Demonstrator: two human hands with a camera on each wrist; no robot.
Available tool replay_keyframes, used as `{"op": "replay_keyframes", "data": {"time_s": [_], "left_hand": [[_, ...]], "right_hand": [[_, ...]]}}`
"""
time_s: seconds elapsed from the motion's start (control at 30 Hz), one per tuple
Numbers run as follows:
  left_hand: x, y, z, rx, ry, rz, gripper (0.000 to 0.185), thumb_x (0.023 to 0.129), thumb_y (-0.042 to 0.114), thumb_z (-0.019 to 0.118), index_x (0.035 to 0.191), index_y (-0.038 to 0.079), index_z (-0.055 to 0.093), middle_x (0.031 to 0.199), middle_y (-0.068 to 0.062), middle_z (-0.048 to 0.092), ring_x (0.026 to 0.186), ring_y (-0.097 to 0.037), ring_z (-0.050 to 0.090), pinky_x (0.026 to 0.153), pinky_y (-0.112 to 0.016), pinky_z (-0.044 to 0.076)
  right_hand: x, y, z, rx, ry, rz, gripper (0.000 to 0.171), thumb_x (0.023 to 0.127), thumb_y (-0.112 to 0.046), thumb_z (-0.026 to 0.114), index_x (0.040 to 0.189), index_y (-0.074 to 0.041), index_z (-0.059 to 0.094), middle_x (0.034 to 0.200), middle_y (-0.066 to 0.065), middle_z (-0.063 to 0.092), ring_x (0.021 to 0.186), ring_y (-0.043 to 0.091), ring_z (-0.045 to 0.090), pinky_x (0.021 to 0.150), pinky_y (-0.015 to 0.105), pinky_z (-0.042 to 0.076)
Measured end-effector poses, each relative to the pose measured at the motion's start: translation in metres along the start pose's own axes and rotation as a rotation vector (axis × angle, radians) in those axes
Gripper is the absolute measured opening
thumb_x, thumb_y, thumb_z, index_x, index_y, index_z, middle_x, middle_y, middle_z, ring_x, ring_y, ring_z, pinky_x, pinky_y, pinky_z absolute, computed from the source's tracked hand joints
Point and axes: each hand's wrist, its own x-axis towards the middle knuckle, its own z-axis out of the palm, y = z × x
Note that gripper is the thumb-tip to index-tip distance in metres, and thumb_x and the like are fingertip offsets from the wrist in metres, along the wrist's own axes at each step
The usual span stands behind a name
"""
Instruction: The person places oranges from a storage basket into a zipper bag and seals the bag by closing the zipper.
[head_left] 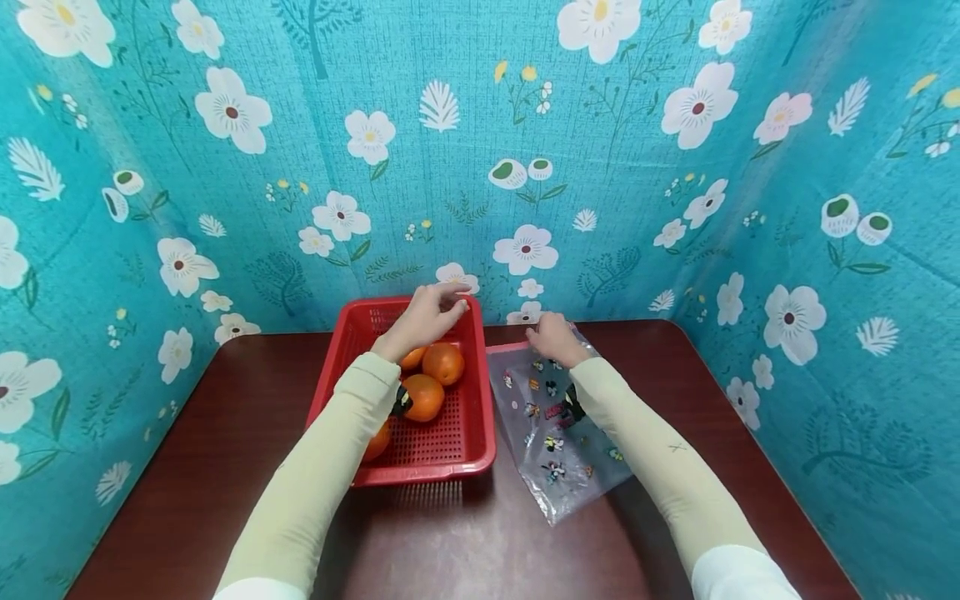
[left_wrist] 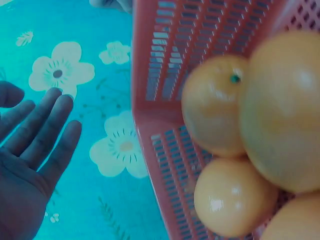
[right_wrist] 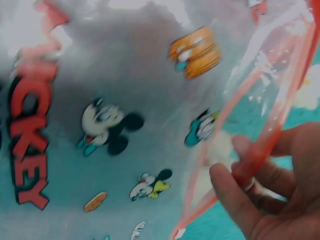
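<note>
A red basket (head_left: 457,446) on the dark table holds several oranges (head_left: 442,362). My left hand (head_left: 427,315) hovers over the basket's far end with fingers straight and holds nothing; the left wrist view shows the left hand (left_wrist: 30,150) beside the basket (left_wrist: 150,100) and oranges (left_wrist: 215,107). Right of the basket lies a clear zip bag (head_left: 558,433) printed with cartoon figures. My right hand (head_left: 553,337) pinches its pink zip edge at the far end; the right wrist view shows the right hand (right_wrist: 260,185) with fingers and thumb on the bag (right_wrist: 125,100) rim.
A teal flowered cloth (head_left: 480,150) walls the table at the back and both sides. Bare dark table (head_left: 450,542) lies in front of the basket and bag, and to the left.
</note>
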Motion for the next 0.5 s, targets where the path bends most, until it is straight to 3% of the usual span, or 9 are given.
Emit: {"op": "replay_keyframes", "data": {"time_s": [0.07, 0.17, 0.27, 0.37, 0.5], "left_hand": [[0.002, 0.003, 0.004, -0.055, 0.010, -0.023, 0.035, 0.104, 0.014, 0.056, 0.137, 0.005, 0.062, 0.118, -0.014, 0.073, 0.097, -0.023, 0.071, 0.086, -0.037, 0.058], [0.004, 0.006, 0.009, -0.111, 0.003, -0.063, 0.035, 0.104, 0.012, 0.056, 0.138, 0.004, 0.062, 0.119, -0.017, 0.072, 0.102, -0.026, 0.070, 0.091, -0.040, 0.057], [0.005, 0.009, 0.013, -0.136, -0.018, -0.105, 0.035, 0.103, 0.013, 0.057, 0.137, 0.002, 0.062, 0.119, -0.016, 0.071, 0.105, -0.026, 0.069, 0.095, -0.041, 0.056], [0.004, 0.014, 0.015, -0.110, -0.063, -0.137, 0.036, 0.103, 0.015, 0.056, 0.136, 0.000, 0.062, 0.125, -0.017, 0.069, 0.111, -0.027, 0.067, 0.097, -0.041, 0.055], [0.003, 0.024, 0.021, -0.019, -0.173, -0.166, 0.038, 0.103, 0.018, 0.056, 0.134, -0.003, 0.062, 0.130, -0.019, 0.067, 0.116, -0.030, 0.064, 0.100, -0.043, 0.054]], "right_hand": [[-0.001, -0.007, -0.005, -0.028, -0.004, 0.016, 0.052, 0.096, -0.011, 0.061, 0.049, -0.015, 0.041, 0.045, -0.004, 0.034, 0.040, 0.010, 0.036, 0.042, 0.026, 0.034], [-0.004, -0.015, -0.013, -0.042, -0.041, 0.049, 0.053, 0.089, -0.004, 0.068, 0.047, -0.015, 0.036, 0.044, -0.006, 0.028, 0.040, 0.010, 0.031, 0.043, 0.026, 0.032], [-0.009, -0.023, -0.020, -0.004, -0.096, 0.062, 0.041, 0.086, 0.002, 0.070, 0.051, -0.005, 0.050, 0.044, -0.004, 0.036, 0.043, 0.011, 0.033, 0.045, 0.027, 0.034], [-0.013, -0.030, -0.027, 0.013, -0.112, 0.079, 0.032, 0.084, 0.006, 0.068, 0.056, -0.004, 0.055, 0.048, -0.003, 0.039, 0.046, 0.012, 0.034, 0.045, 0.027, 0.033], [-0.017, -0.036, -0.036, -0.025, -0.085, 0.093, 0.025, 0.080, 0.008, 0.064, 0.063, -0.005, 0.052, 0.059, 0.002, 0.040, 0.054, 0.016, 0.036, 0.049, 0.029, 0.035]]}}
